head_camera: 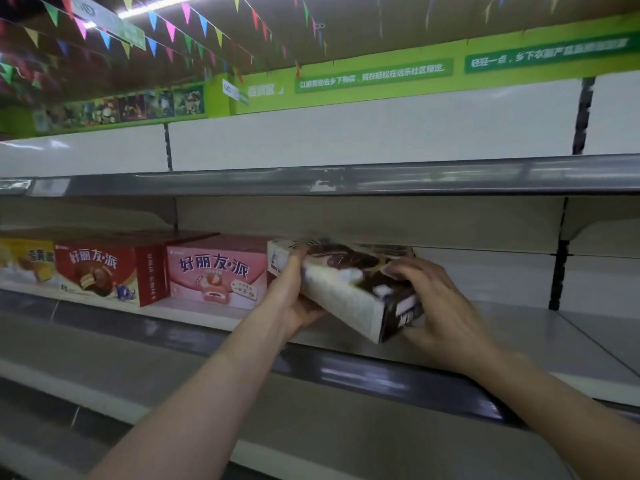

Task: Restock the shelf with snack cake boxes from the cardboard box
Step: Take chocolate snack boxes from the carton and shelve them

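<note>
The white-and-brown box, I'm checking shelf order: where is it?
In the head view, the white-and-brown box is tilted above the middle shelf, right of the pink box, held by both hands.

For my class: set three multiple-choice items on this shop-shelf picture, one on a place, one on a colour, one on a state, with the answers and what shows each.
1. Where is the white and brown box in relation to the pink box?
A. To its right
B. On top of it
C. To its left

2. What colour is the box between the yellow box and the pink one?
A. Blue
B. Red
C. Green

3. How is the white and brown box held?
A. By the left hand alone
B. By the right hand alone
C. By both hands

Answers: 1 A, it is tilted just right of the pink box. 2 B, the red box stands there. 3 C, each hand grips one end.
</note>
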{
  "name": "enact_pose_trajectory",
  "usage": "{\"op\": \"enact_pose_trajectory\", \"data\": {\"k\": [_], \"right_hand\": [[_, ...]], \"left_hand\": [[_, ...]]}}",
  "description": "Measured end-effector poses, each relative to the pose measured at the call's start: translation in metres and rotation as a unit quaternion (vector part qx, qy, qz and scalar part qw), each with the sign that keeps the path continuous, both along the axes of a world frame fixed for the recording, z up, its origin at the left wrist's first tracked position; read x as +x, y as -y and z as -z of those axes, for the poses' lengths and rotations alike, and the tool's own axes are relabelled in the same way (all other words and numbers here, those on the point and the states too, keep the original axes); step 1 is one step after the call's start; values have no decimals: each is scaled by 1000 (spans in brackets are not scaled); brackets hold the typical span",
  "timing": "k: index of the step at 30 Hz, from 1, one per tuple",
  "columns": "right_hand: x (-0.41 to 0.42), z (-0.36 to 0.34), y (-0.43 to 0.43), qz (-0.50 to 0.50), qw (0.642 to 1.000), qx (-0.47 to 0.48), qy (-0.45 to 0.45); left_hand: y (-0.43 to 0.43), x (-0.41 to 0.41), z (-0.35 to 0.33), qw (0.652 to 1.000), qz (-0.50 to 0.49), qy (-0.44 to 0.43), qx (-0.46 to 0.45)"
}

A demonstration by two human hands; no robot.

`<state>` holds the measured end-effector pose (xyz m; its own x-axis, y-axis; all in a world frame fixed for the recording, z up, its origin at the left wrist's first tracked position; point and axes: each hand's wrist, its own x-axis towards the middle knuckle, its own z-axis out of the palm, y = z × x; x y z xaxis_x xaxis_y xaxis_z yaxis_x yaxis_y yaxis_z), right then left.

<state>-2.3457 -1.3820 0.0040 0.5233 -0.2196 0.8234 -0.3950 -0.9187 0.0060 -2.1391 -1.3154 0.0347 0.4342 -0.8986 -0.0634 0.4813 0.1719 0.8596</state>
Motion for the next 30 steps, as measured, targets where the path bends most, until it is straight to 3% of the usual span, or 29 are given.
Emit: {"op": "enact_pose_trajectory", "data": {"k": [2,5,8,12,15,21,25,28,30], "right_hand": [[5,-5,-10,-68,985,125,102],[7,-11,-14,-126,920,303,215],[3,-11,-4,-144,856,397,298],[-1,-6,5,-187,723,566,350],[-5,-6,8,-178,671,634,340],[-16,-13,10,-152,640,684,315],[-37,-23,16,-152,609,717,305],[-48,-30,13,-155,604,738,258],[-47,-32,10,-194,590,738,265]], "left_hand": [[2,-5,4,1000,8,-14,-9],[5,-6,4,1000,12,-12,-23],[8,-4,-1,999,11,-27,-19],[10,-4,7,999,19,-13,26],[15,1,17,999,18,-40,30],[17,0,16,997,25,-75,-8],[12,13,7,996,81,-23,-1],[3,25,-4,985,146,83,34],[3,27,-6,983,129,124,46]]}}
